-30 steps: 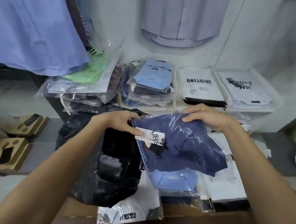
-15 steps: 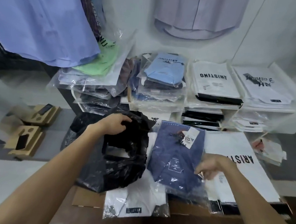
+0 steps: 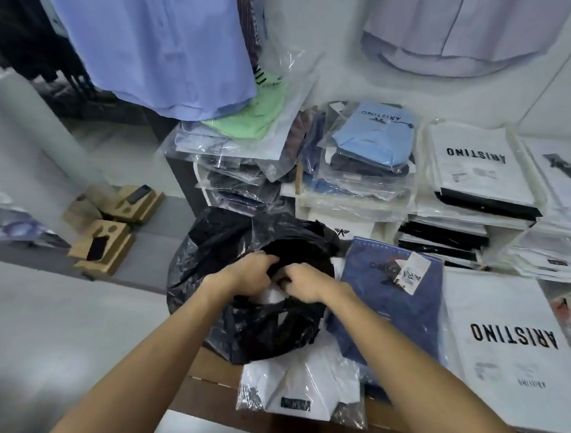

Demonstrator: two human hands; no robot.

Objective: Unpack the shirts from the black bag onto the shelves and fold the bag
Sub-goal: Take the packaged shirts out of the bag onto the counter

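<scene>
Both hands were at the mouth of the crumpled black plastic bag [image 3: 237, 301], centre of frame. Left hand [image 3: 251, 273] had fingers curled over the bag's rim film; right hand [image 3: 301, 281] was curled too, fingers dug into the opening just beside it. Whether the right pinched film or a packet inside, I couldn't tell.

Step, by my read: pulling the next shirt out. To do it well: hold the rim back with the left, grab the packet itself rather than the thin film, draw it out flat so the poly sleeve doesn't snag or tear the bag.

Contents: something white showed through the opening below the hands, likely another packed shirt. How many were left, couldn't see.

Navy-blue shirt in clear sleeve with white tag [image 3: 393, 301] lay just right of the bag, on the lower stack. White packed shirt [image 3: 302, 386] lay partly under the bag at lower centre. White shelf unit [image 3: 509, 237] at upper right held stacked packets.
</scene>
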